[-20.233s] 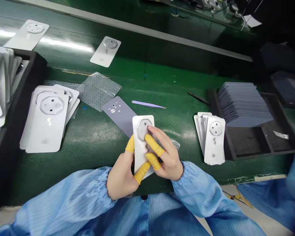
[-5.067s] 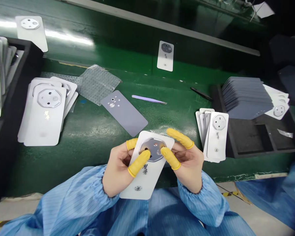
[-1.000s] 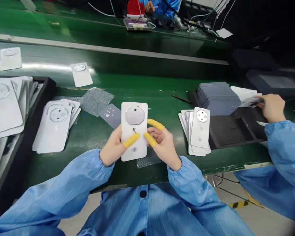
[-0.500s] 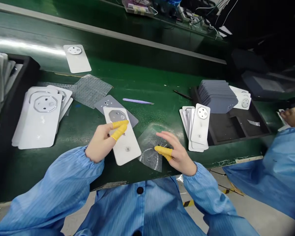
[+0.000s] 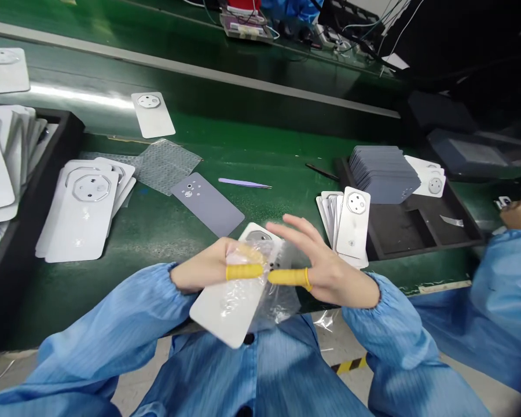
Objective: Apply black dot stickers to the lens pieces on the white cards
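Note:
My left hand, with yellow finger cots, grips a white phone back cover, tilted over the table's front edge. A clear plastic film lies across the cover and partly under my left fingers. My right hand pinches this film at the thumb, its other fingers stretched out above; the second cot on this hand is hidden. Beyond my hands lies a grey phone-shaped plate with small holes. Purple tweezers rest behind it.
Stacked white covers stand at left and right. A black box of covers is far left. Another black tray holds grey plates. Bubble wrap lies at centre left. A co-worker's sleeve is at right.
My left hand has brought the white cover nearer my body. The clear film has come off the table and now lies against the cover, with my right hand on it.

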Available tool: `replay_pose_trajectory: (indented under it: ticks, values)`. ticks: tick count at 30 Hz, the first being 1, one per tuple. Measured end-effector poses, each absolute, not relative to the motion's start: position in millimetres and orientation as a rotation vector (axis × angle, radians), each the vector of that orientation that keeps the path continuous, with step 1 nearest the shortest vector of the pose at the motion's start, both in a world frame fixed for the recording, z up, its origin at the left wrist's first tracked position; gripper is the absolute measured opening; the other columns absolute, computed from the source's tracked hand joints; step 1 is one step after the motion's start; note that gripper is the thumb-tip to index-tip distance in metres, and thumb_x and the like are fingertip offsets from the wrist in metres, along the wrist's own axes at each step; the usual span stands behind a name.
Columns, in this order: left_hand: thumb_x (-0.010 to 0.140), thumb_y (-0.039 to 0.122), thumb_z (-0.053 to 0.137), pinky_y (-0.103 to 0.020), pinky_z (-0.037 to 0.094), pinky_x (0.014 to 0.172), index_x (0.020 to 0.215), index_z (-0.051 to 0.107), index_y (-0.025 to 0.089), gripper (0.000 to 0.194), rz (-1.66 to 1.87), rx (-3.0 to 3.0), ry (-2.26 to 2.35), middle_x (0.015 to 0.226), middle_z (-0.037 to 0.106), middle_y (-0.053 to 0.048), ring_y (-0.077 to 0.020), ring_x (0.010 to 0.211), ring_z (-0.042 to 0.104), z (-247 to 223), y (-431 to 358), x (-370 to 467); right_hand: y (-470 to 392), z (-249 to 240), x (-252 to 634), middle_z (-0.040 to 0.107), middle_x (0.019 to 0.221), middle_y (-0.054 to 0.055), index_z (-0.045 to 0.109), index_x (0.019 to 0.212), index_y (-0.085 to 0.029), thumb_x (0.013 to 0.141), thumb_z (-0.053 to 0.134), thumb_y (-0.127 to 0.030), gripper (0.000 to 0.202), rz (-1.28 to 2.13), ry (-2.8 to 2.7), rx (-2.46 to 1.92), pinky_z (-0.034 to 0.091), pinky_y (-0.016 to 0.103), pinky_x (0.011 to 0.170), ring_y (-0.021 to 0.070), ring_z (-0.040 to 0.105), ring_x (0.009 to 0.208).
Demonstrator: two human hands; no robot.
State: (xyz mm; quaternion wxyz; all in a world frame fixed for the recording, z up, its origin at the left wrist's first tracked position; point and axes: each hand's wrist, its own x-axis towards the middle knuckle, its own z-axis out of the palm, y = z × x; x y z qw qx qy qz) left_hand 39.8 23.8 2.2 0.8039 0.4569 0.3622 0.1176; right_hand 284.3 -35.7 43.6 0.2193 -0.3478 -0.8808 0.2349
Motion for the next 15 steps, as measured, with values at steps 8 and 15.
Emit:
replay_pose_trajectory:
  ticks: [8, 15]
  values:
    - [0.061, 0.034, 0.083, -0.025, 0.053, 0.061, 0.072, 0.077, 0.020, 0.018, 0.601, 0.823, 1.038, 0.079, 0.076, -0.004, -0.0150, 0.065, 0.066, -10.5, 1.6, 49.1, -37.2, -2.7, 258.2, 0.062, 0.125, 0.009, 0.026, 0.146, -0.032, 0.085, 0.066, -0.036, 0.074, 1.180, -1.303, -1.326, 0.057, 0.042, 0.089, 0.0202, 0.068, 0.098]
    - [0.066, 0.037, 0.080, -0.020, 0.047, 0.050, 0.077, 0.079, 0.019, 0.021, 0.386, 0.787, 0.886, 0.068, 0.074, -0.003, -0.0114, 0.053, 0.062, -6.9, 14.9, 40.1, -17.9, -3.1, 261.6, 0.070, 0.085, 0.001, 0.041, 0.137, -0.029, 0.084, 0.066, -0.025, 0.059, 1.452, -1.375, -1.243, 0.056, 0.028, 0.056, 0.0147, 0.065, 0.069]
